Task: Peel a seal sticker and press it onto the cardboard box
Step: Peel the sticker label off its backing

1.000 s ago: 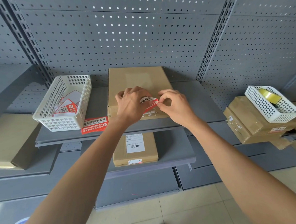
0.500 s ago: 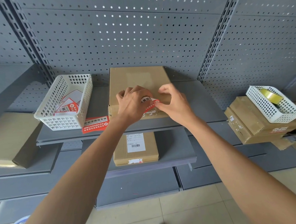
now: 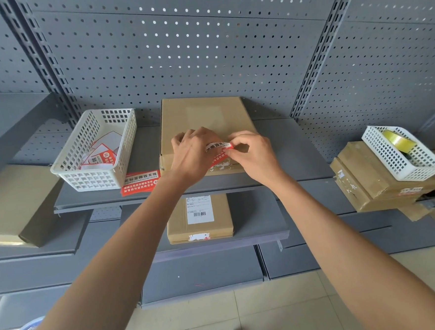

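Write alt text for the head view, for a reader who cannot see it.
Two hands hold a red and white sticker at the front edge of a box on a grey shelf: the left hand rests on it, the right hand pinches its end. A white basket stands to the left, another sticker beside it.

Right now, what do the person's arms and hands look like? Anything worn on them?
Both forearms are bare up to the frame's bottom edge: no sleeves show. The left hand and right hand wear no gloves, and no rings, watch or bracelet show on either. The fingernails look short and unpainted.
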The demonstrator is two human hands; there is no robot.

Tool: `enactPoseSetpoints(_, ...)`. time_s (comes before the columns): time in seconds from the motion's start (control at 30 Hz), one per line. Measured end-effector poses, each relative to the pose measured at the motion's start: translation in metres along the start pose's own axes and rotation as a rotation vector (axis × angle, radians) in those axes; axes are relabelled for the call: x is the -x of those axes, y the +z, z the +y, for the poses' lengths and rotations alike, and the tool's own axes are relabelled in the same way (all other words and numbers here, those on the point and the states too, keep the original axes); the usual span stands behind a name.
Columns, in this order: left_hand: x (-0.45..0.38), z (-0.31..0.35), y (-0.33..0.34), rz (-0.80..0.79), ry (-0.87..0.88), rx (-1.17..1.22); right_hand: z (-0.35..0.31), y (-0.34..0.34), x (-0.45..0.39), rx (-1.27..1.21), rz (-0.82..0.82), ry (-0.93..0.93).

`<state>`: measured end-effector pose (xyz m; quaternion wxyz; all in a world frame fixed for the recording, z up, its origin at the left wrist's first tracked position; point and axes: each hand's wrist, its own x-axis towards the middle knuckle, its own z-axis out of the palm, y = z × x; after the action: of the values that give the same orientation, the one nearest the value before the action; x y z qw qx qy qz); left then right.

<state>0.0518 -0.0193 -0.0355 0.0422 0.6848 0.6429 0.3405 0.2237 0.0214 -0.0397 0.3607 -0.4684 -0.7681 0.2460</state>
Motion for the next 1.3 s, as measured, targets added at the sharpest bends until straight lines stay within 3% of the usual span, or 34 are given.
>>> enactPoseSetpoints(1.3, 0.002, -0.018, -0.006, -0.040, 0.097, 0.051, 0.006, -0.008, 0.001, -0.035, -0.011, 0.021)
